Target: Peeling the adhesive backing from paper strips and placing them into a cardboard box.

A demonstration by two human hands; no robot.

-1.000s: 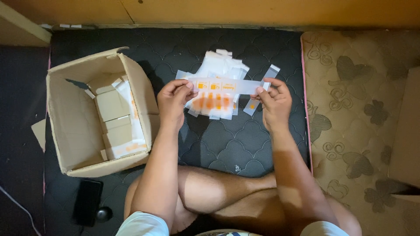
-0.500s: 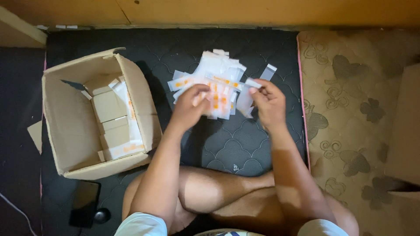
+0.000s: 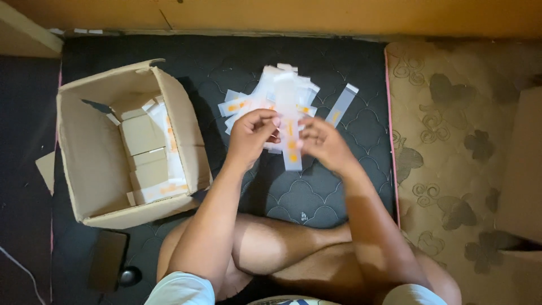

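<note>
Now both hands meet at centre: the left hand (image 3: 252, 134) and right hand (image 3: 319, 142) pinch one white strip (image 3: 289, 124) upright above the pile (image 3: 265, 99) on the mattress (image 3: 316, 192). At nine o'clock the box (image 3: 96, 186) holds a few packs (image 3: 144, 149), mostly unfilled. Plenty of loose strips remain at twelve, so the work looks early.

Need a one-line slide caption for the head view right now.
Both hands, left hand and right hand, hold a white strip over a pile of strips beside an open cardboard box.
</note>
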